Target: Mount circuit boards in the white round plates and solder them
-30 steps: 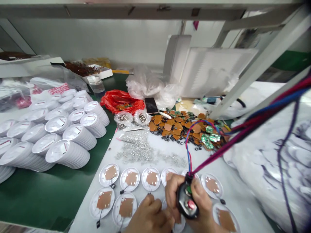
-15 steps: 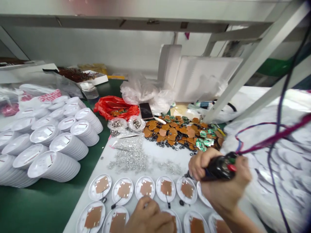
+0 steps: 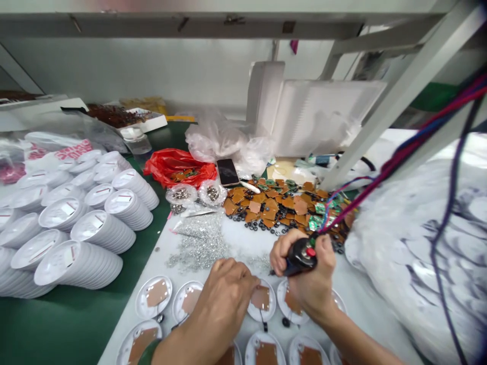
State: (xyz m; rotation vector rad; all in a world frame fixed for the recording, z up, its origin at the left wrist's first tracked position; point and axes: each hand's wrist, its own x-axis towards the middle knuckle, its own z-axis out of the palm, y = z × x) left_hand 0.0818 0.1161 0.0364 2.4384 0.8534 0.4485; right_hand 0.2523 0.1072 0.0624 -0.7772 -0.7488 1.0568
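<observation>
My right hand (image 3: 317,284) is wrapped around a black electric screwdriver (image 3: 300,257) with a red button; its tip points left and down, and a cable runs from its back end. To its left, my left hand (image 3: 227,291) has its fingers bent and pressed together beside a white round dish (image 3: 251,310) holding a brown circuit board (image 3: 261,298). Whatever is between those fingertips is hidden. Rows of similar dishes, each with a brown board, several with a wire and small black part, lie beneath both hands. Loose silver screws (image 3: 200,248) are spread just beyond the left hand.
Brown and green boards (image 3: 270,207) form a heap at the back, near a phone (image 3: 227,172) and a red bag (image 3: 178,167). Stacked white cups (image 3: 101,233) crowd the left. A plastic bag of white parts (image 3: 422,243) lies right; a shelf post (image 3: 384,106) slants behind.
My left hand has moved up and forward from the front dishes to the back row near the screws. My right hand has brought the screwdriver leftward.
</observation>
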